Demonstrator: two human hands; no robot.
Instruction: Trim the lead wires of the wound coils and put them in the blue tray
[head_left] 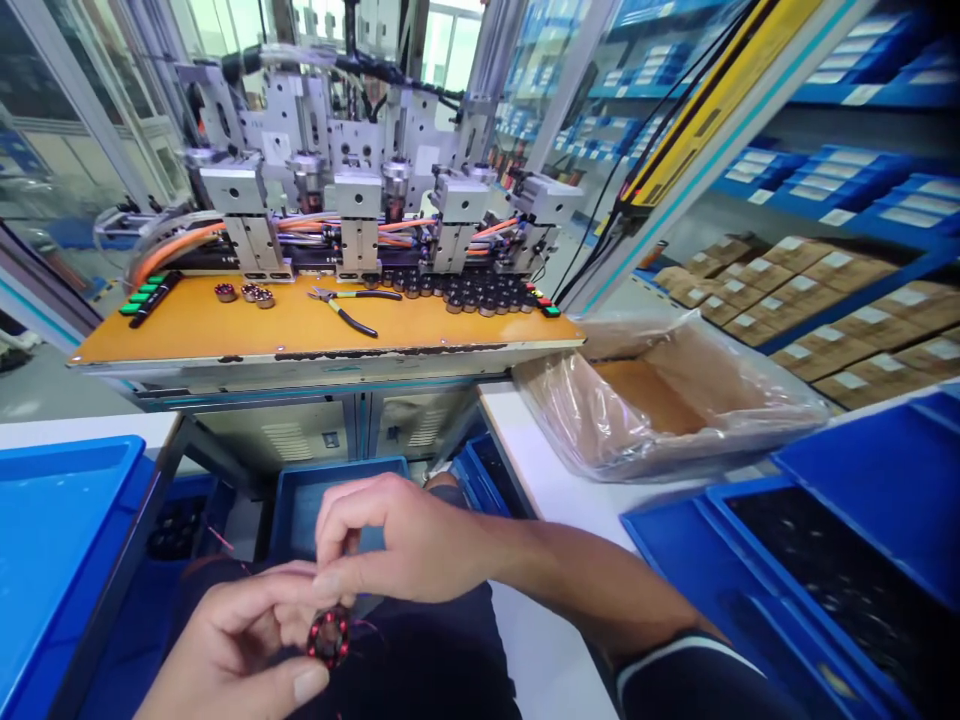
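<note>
Low in the head view, my left hand [232,640] grips a small ring-shaped motor stator [328,638] between thumb and fingers. The stator is dark, with red windings round its ring, and thin reddish wires trail from it. My right hand [409,540] is closed just above it, thumb and fingers pinched together at the stator's upper side. Whatever lies in that pinch is hidden by the fingers. Both hands are over my lap, in front of the workbench.
Cutting pliers [352,300] lie on the orange bench top [187,335], between a few stators [259,294] and many dark round parts [487,290]. Machine fixtures [358,215] stand behind. A plastic-lined box [645,400] and blue trays [690,560] are at right; another blue tray [60,520] is at left.
</note>
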